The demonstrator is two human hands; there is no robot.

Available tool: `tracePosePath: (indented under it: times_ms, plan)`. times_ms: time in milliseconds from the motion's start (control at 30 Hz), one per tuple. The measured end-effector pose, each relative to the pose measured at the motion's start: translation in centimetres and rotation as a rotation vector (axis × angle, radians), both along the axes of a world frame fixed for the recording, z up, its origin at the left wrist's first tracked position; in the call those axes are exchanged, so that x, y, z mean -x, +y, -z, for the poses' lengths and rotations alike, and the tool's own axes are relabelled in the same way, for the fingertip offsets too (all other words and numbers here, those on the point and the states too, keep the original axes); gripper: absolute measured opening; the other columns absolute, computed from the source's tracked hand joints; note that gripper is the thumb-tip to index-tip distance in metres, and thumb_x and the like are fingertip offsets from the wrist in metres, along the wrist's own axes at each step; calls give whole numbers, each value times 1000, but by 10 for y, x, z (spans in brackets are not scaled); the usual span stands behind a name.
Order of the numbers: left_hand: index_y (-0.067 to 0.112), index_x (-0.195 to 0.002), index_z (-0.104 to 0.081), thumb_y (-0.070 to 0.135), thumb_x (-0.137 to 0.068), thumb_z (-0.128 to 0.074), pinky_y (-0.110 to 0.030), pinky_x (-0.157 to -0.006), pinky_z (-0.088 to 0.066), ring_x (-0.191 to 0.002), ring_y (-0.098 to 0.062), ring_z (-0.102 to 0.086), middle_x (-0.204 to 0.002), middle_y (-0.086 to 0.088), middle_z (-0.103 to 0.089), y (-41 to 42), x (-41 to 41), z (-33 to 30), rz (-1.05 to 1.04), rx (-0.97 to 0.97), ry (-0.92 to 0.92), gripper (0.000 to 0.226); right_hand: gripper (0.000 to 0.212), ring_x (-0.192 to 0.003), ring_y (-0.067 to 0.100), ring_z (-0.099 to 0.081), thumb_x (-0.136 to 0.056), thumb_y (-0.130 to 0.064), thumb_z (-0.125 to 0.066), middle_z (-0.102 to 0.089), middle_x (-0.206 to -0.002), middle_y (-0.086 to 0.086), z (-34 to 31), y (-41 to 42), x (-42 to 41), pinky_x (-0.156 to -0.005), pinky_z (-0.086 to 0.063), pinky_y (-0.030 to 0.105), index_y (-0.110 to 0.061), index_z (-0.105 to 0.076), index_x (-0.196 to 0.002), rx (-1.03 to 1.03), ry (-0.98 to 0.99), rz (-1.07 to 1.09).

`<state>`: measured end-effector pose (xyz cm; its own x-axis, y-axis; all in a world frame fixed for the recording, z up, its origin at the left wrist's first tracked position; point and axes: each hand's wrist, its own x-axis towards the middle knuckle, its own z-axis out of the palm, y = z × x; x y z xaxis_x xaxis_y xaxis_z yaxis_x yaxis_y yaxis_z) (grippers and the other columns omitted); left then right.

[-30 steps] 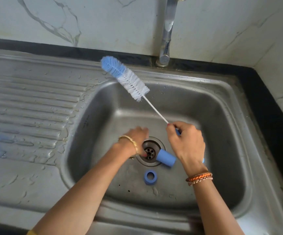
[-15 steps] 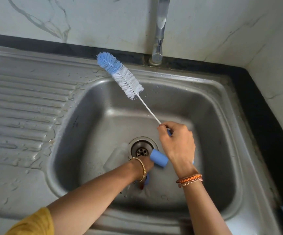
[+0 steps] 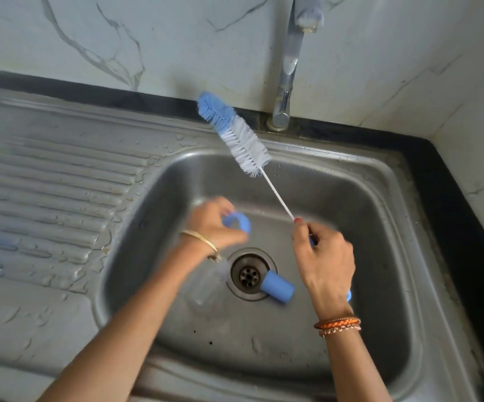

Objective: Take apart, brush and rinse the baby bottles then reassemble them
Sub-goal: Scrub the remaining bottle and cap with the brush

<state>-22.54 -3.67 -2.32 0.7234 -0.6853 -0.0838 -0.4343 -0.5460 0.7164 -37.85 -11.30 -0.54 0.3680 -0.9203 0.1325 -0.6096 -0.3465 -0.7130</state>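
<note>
From the head view, the left hand point(image 3: 216, 224) in the middle of the frame pinches a blue ring point(image 3: 238, 223) (blurry) over the sink point(image 3: 380, 216). The right hand point(image 3: 323, 262) is curled round the handle of the bottle brush point(image 3: 236, 134), whose bristles point to the upper middle near the tap point(image 3: 288, 71). A blue cap point(image 3: 277, 290) lies beside the drain point(image 3: 248, 274). A clear bottle point(image 3: 209, 288) lies just left of the drain.

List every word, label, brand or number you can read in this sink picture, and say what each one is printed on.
None can be read: no print shows on the blue-and-white bottle brush, blue plastic ring, blue cylindrical cap, clear bottle, chrome tap or steel sink.
</note>
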Motion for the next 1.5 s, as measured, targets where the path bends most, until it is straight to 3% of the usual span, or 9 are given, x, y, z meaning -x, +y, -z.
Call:
tracePosePath:
  times_ms: [133,233,533,733,867,1067,1233,1400,1500]
  plan:
    - [18,-78,-56,11,-82,-64,-16,-56,-53,-51,-5,-63,-65,6,-64,32,-49,-43,-524,867,638,11,54,-59,28,-46,-88,-48,-50,-39,-46,-1,-2,-1,3,-52,-28,31,-10,-40,-50,41,17,-6]
    - [15,-83,-53,22,-94,-49,-15,-56,-52,-66,-14,-64,-85,-3,-59,42,-69,-51,-653,1020,828,13,54,-60,25,-52,-80,-58,-54,-50,-50,0,-3,-2,4,-52,-34,30,-13,-50,-52,75,41,-52]
    - [12,-101,-55,27,-93,-49,-15,-56,-53,-81,-16,-61,-92,-4,-60,46,-95,-43,-750,1121,933,19,60,-39,12,-33,-74,-61,-61,-30,-35,-4,7,-9,16,-44,-29,24,-17,-34,-42,250,41,-173]
    - [8,-90,-54,21,-92,-48,-19,-54,-55,-83,-19,-61,-93,-8,-60,47,-105,-43,-865,1154,939,15,53,-53,11,-36,-72,-66,-45,-45,-51,-13,12,-11,16,-43,-24,25,-28,-23,-42,303,-19,-205]
    - [7,-83,-54,18,-93,-50,-25,-67,-57,-70,-16,-62,-83,-9,-63,44,-101,-47,-828,1091,926,15,50,-57,13,-35,-76,-60,-47,-21,-35,-6,12,-10,12,-40,-21,22,-33,-19,-45,405,6,-247]
    - [7,-74,-55,2,-90,-52,-15,-55,-53,-57,-9,-62,-55,-1,-64,44,-98,-50,-787,1102,771,18,47,-45,20,-38,-82,-45,-48,-41,-44,-2,22,-13,11,-47,-33,30,-11,-52,-49,455,33,-361]
    - [11,-79,-53,16,-94,-43,-24,-61,-55,-72,-14,-59,-68,-3,-65,49,-99,-49,-673,1074,997,19,42,-48,15,-30,-83,-38,-51,-29,-47,-10,18,-7,10,-44,-30,27,-17,-45,-47,515,14,-410]
    - [11,-86,-57,20,-96,-47,-26,-67,-56,-66,-10,-66,-62,1,-70,52,-104,-47,-637,1171,989,17,41,-47,15,-30,-84,-40,-49,-27,-47,-12,16,-6,9,-43,-30,27,-23,-42,-48,523,28,-401]
    - [11,-83,-56,24,-94,-53,-26,-63,-57,-69,-12,-64,-77,-5,-66,52,-113,-40,-760,1196,913,17,44,-42,15,-32,-83,-42,-48,-32,-43,-8,16,-8,11,-41,-29,25,-19,-45,-46,511,53,-376]
